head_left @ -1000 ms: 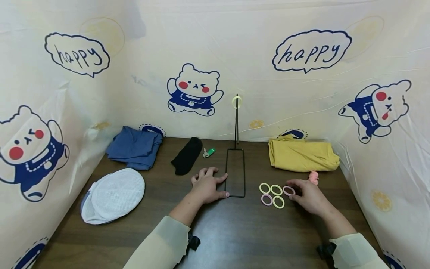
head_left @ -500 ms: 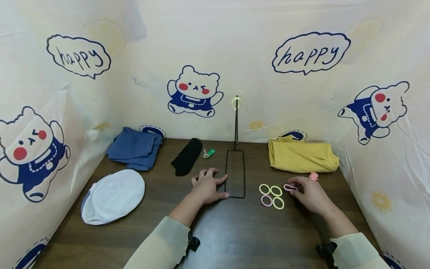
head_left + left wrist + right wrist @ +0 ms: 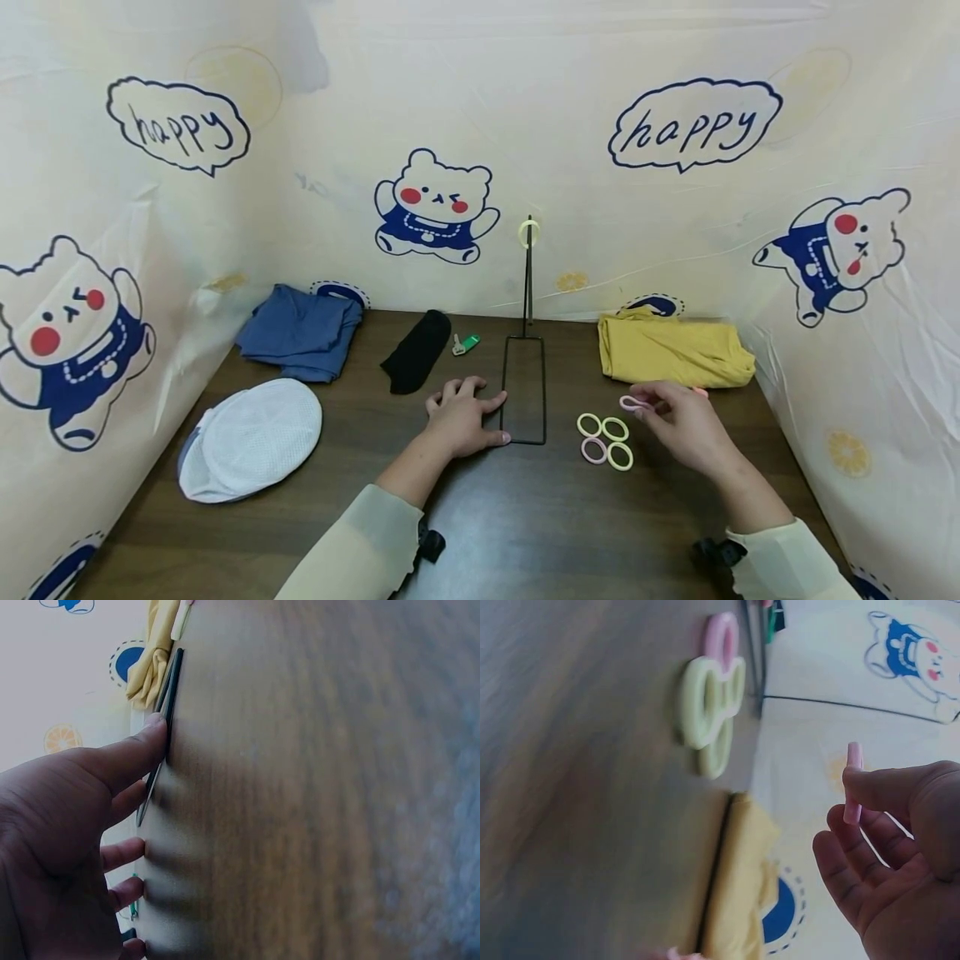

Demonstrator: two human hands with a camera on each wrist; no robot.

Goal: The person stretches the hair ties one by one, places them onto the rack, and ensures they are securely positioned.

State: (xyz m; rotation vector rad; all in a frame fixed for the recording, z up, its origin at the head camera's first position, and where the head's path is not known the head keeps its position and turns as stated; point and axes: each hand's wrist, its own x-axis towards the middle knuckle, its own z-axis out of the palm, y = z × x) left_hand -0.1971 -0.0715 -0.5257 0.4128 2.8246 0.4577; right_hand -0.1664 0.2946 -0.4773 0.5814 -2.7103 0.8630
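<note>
Judging by how things lie, you are near the start with the rings: one yellow ring [image 3: 521,233] sits at the upper end of the wire stand [image 3: 527,292], a lifted ring [image 3: 853,810], pink, is in your hand, and four are left on the desk [image 3: 480,533]. Those four lie close together right of the stand's base: three pale yellow rings [image 3: 609,457] and one pink loose ring [image 3: 582,451]. Whether the yellow ring is fully threaded on the wire, you cannot tell from here.

Your right hand [image 3: 686,425] has its grip clamped on the lifted ring, thumb against fingers, holding it clear of the desk behind the loose group. Your left hand [image 3: 459,418] has its grip spread apart, thumb and forefinger touching the left side of the base, probably to steady it.

Against the frame from a second ago, when the lifted ring lay almost flat beside the others, you now have it raised, tipped nearly edge-on and a little nearer the stand. Your right hand has gone with it and covers most of the pink hair tie [image 3: 701,392]. Your left hand, the stand and the four waiting rings look unchanged
</note>
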